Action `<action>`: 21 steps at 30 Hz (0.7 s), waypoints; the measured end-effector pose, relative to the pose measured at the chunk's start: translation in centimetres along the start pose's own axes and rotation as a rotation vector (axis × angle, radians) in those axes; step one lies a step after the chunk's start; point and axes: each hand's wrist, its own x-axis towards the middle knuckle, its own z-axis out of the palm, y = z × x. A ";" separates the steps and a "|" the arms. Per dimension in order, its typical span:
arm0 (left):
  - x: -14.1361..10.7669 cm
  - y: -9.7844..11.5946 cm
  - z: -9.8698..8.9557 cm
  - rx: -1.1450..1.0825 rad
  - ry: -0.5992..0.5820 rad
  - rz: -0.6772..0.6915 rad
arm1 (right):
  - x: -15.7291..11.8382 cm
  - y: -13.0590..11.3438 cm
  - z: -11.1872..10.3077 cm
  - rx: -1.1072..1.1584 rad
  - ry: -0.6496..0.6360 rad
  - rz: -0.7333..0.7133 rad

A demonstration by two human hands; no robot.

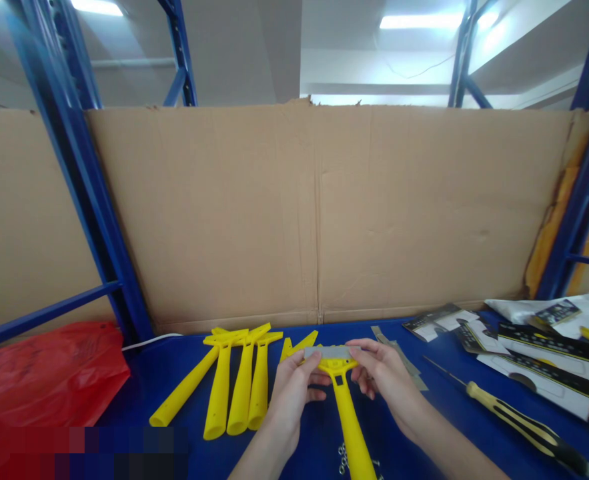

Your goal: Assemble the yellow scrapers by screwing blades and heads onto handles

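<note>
In front of me is a yellow scraper [350, 420] with a flat grey metal blade [331, 352] lying across its wide head. My left hand [294, 383] pinches the blade's left end, thumb on top and fingers beneath. My right hand [384, 373] grips the right end the same way, its fingers curled under the head. The handle points down towards me, with a square slot near the head. Beside it on the blue surface lie several small nuts [343, 460], partly hidden by the handle. Loose grey blades [409, 363] rest behind my right hand.
Several yellow scraper handles [241, 387] lie to the left, next to a red plastic bag [49, 373]. On the right are a screwdriver [514, 420] and black-and-white packaging cards [541, 383]. A cardboard sheet [214, 213] stands behind, between blue rack posts [99, 220].
</note>
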 end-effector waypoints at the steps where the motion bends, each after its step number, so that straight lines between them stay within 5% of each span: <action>1: 0.0 0.0 0.0 0.001 0.002 -0.004 | 0.0 0.0 0.0 0.006 0.004 0.008; 21: -0.1 -0.2 0.0 -0.126 0.038 -0.016 | 0.0 0.0 0.1 0.068 0.040 0.038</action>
